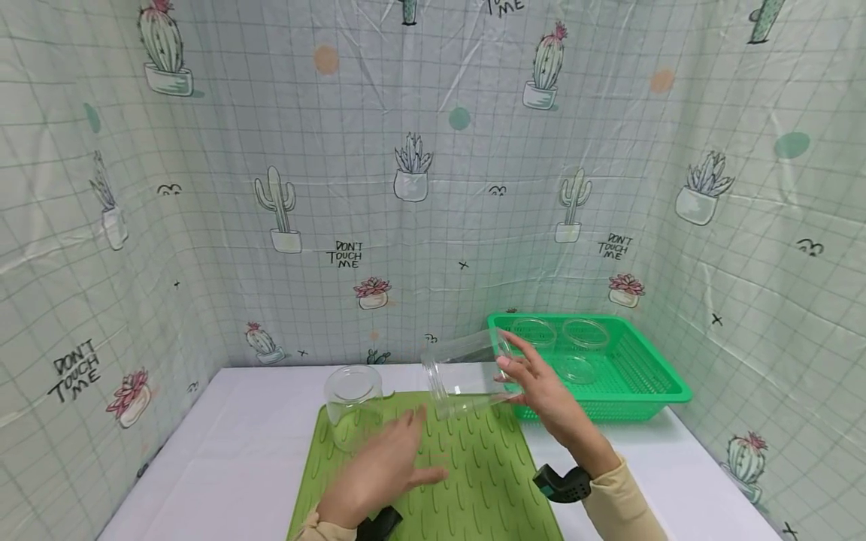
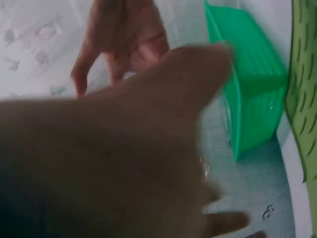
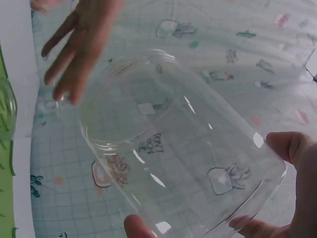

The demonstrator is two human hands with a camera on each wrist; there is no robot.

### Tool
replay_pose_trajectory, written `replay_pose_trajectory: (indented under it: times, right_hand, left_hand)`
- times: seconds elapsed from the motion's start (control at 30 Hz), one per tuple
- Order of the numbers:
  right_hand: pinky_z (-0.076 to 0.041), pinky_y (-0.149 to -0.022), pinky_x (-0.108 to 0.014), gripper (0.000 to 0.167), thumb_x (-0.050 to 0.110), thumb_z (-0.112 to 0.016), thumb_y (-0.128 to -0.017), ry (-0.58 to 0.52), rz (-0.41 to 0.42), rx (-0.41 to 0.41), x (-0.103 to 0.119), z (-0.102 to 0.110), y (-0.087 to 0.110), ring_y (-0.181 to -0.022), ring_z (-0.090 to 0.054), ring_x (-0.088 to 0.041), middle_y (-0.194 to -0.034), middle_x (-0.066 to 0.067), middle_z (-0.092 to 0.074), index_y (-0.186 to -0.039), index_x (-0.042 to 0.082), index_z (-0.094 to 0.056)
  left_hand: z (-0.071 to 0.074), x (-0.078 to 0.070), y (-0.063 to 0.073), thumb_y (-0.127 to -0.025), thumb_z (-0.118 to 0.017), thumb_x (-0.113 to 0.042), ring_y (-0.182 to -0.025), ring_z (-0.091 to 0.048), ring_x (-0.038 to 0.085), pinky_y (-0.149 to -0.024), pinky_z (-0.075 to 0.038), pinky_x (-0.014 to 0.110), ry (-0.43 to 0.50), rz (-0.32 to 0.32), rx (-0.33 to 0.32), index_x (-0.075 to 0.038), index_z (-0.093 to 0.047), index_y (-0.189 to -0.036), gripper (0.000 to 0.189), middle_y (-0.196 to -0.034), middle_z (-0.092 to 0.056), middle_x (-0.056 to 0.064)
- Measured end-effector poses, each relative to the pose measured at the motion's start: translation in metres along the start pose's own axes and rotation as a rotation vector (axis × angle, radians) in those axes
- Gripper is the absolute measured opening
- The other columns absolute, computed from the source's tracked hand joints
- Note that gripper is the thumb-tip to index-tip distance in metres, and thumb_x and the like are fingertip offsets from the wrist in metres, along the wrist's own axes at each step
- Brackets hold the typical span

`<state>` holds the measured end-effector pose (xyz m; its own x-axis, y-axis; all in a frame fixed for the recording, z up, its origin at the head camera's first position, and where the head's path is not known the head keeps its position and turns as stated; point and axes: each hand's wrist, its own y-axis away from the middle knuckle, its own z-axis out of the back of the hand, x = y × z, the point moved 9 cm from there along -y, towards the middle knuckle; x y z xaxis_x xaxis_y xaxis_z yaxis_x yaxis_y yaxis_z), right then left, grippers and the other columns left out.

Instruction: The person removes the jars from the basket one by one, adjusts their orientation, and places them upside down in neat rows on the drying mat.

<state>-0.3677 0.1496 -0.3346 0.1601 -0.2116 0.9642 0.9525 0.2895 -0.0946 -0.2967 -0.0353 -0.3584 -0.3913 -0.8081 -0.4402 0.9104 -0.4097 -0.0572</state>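
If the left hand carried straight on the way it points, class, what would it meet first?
The left hand would probably meet the clear jar held by the right hand, though depth is unclear; it might pass the jar toward the patterned cloth.

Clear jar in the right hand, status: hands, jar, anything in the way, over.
Right hand grips clear jar by one end, tipped sideways, mouth leftward. Left hand empty, motion-blurred. Possible obstacle: second jar standing on green mat.
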Motion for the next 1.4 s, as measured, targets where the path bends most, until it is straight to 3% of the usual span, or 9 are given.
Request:
replay_pose_trajectory:
  times: [0.1, 0.2, 0.3, 0.4, 0.53, 0.73, 0.9, 1.2, 1.4]
  right_hand:
    - [-0.048, -0.096, -0.055, 0.060, 0.038, -0.056, -0.097, 0.080, 0.012, -0.079, -0.007, -0.001, -0.006, -0.132, -0.044, -0.044, -0.154, -0.020, -0.027, -0.150, 0.035, -0.028]
    - [-0.047, -0.095, -0.056, 0.064, 0.043, -0.064, -0.091, 0.211, 0.053, -0.159, -0.012, -0.007, -0.011, -0.131, -0.044, -0.044, -0.154, -0.015, -0.030, -0.147, 0.038, -0.034]
    - [-0.043, -0.098, -0.059, 0.068, 0.047, -0.069, -0.087, 0.335, 0.107, -0.214, -0.014, -0.018, -0.014, -0.134, -0.041, -0.041, -0.154, -0.009, -0.032, -0.146, 0.037, -0.037]
    - [-0.040, -0.101, -0.061, 0.070, 0.046, -0.071, -0.085, 0.391, 0.158, -0.239, -0.015, -0.027, -0.016, -0.137, -0.037, -0.038, -0.154, -0.008, -0.034, -0.146, 0.034, -0.039]
    - [-0.037, -0.103, -0.064, 0.071, 0.047, -0.072, -0.083, 0.436, 0.188, -0.260, -0.017, -0.030, -0.021, -0.140, -0.033, -0.036, -0.153, -0.011, -0.034, -0.145, 0.033, -0.041]
    - [-0.038, -0.101, -0.065, 0.072, 0.054, -0.072, -0.080, 0.521, 0.193, -0.255, -0.024, -0.033, -0.031, -0.141, -0.032, -0.040, -0.153, -0.015, -0.031, -0.143, 0.030, -0.045]
    - [-0.039, -0.101, -0.064, 0.070, 0.052, -0.075, -0.078, 0.604, 0.235, -0.246, -0.031, -0.047, -0.033, -0.139, -0.033, -0.043, -0.153, -0.017, -0.033, -0.139, 0.025, -0.052]
    - [-0.045, -0.092, -0.064, 0.063, 0.043, -0.081, -0.075, 0.718, 0.295, -0.230, -0.043, -0.072, -0.032, -0.128, -0.042, -0.050, -0.148, -0.023, -0.038, -0.130, 0.021, -0.059]
    - [-0.046, -0.090, -0.063, 0.060, 0.041, -0.080, -0.077, 0.691, 0.297, -0.238, -0.052, -0.076, -0.032, -0.125, -0.044, -0.051, -0.150, -0.026, -0.032, -0.128, 0.019, -0.057]
  left_hand:
    - [-0.030, -0.012, 0.000, -0.080, -0.067, -0.059, -0.134, -0.044, 0.036, -0.103, -0.043, 0.055, -0.153, -0.053, 0.127, -0.013, -0.042, -0.146, 0.085, -0.148, -0.043, 0.015]
    - [-0.066, -0.014, -0.006, -0.077, -0.069, -0.061, -0.135, -0.043, 0.033, -0.101, -0.046, 0.053, -0.207, -0.134, 0.212, -0.025, -0.041, -0.147, 0.082, -0.150, -0.043, 0.008]
    - [-0.100, 0.003, -0.006, -0.080, -0.060, -0.067, -0.138, -0.038, 0.034, -0.099, -0.046, 0.056, -0.214, -0.222, 0.291, -0.034, -0.028, -0.152, 0.085, -0.154, -0.035, 0.005]
    - [-0.119, 0.038, 0.008, -0.086, -0.050, -0.069, -0.142, -0.030, 0.037, -0.100, -0.041, 0.062, -0.155, -0.239, 0.348, -0.039, -0.018, -0.153, 0.080, -0.159, -0.026, 0.005]
    - [-0.116, 0.080, 0.031, -0.089, -0.047, -0.068, -0.144, -0.025, 0.039, -0.103, -0.035, 0.066, -0.167, -0.137, 0.344, -0.039, -0.022, -0.153, 0.074, -0.160, -0.023, 0.008]
    - [-0.102, 0.111, 0.049, -0.087, -0.048, -0.070, -0.140, -0.033, 0.041, -0.102, -0.039, 0.063, -0.257, 0.006, 0.335, -0.033, -0.035, -0.149, 0.073, -0.155, -0.034, 0.012]
    - [-0.106, 0.122, 0.050, -0.087, -0.052, -0.067, -0.138, -0.036, 0.043, -0.098, -0.043, 0.063, -0.219, 0.064, 0.381, -0.033, -0.040, -0.147, 0.070, -0.153, -0.037, 0.013]
    - [-0.106, 0.119, 0.044, -0.082, -0.064, -0.062, -0.131, -0.041, 0.047, -0.090, -0.045, 0.066, -0.208, 0.141, 0.367, -0.024, -0.051, -0.138, 0.069, -0.145, -0.042, 0.017]
    - [-0.106, 0.116, 0.045, -0.082, -0.065, -0.061, -0.130, -0.041, 0.048, -0.090, -0.045, 0.067, -0.214, 0.142, 0.350, -0.023, -0.051, -0.137, 0.069, -0.145, -0.042, 0.018]
